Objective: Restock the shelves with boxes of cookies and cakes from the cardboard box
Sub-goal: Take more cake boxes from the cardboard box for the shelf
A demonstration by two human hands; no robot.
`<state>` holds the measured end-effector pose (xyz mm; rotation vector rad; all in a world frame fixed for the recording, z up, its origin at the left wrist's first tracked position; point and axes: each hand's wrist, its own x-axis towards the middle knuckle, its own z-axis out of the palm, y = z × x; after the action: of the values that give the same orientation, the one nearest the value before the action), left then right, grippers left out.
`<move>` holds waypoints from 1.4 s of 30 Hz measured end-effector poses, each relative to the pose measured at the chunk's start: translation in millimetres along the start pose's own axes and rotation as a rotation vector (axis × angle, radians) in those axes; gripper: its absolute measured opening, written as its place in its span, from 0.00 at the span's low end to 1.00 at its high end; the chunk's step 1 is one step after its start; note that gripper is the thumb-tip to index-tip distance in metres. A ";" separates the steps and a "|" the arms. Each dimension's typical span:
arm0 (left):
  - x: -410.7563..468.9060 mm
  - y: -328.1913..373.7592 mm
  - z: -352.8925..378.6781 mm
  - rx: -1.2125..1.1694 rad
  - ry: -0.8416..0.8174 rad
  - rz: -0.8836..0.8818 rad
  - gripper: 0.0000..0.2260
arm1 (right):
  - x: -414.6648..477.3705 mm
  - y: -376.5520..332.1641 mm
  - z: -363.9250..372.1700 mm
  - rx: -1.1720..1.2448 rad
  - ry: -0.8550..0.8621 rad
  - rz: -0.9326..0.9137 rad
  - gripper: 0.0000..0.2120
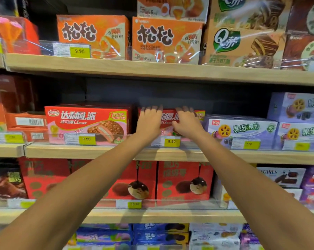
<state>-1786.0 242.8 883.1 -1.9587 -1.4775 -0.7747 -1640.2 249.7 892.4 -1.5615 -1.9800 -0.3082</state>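
Both my hands reach onto the middle shelf (116, 152). They rest on the front of a red chocolate pie box (168, 117) that stands upright at the shelf's front. My left hand (149, 121) covers the box's left part, fingers curled over its top edge. My right hand (186, 121) lies on its right part, fingers also over the top. A matching red pie box (88, 124) stands just to the left, with more red boxes behind it. The cardboard box is not in view.
Purple fruit-cookie boxes (241, 130) stand right of the held box. Orange cake boxes (166, 40) fill the shelf above. Red boxes (184, 181) sit on the shelf below. Clear plastic rails with yellow price tags (171, 141) run along each shelf front. Dark open room lies above the pie boxes.
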 end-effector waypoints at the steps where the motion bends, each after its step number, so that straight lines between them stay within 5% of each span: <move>1: -0.3 -2.3 1.1 0.021 -0.026 0.015 0.30 | -0.2 0.9 1.0 -0.007 -0.006 0.023 0.27; 11: -1.9 -27.6 -8.3 -0.113 -0.086 -0.035 0.28 | -9.9 -15.3 -3.7 -0.123 0.045 0.045 0.25; 16: -8.7 -36.0 -18.6 -0.174 -0.137 -0.035 0.28 | -20.0 -18.6 -9.9 0.021 0.017 -0.017 0.26; 25: -65.6 -27.7 -26.8 -0.894 0.021 -0.245 0.16 | -56.3 -46.8 8.7 0.446 0.332 0.032 0.09; 29: -114.6 -30.3 -19.2 -1.058 -0.093 -0.327 0.10 | -95.9 -70.8 34.6 0.600 0.216 0.038 0.09; 42: -335.7 -78.9 68.3 -0.929 -0.769 -0.597 0.08 | -263.4 -90.4 201.4 0.708 -0.426 0.340 0.13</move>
<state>-1930.2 95.2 598.5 -2.7007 -2.5579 -1.1793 -1751.2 116.6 595.6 -1.4994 -1.7637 0.8351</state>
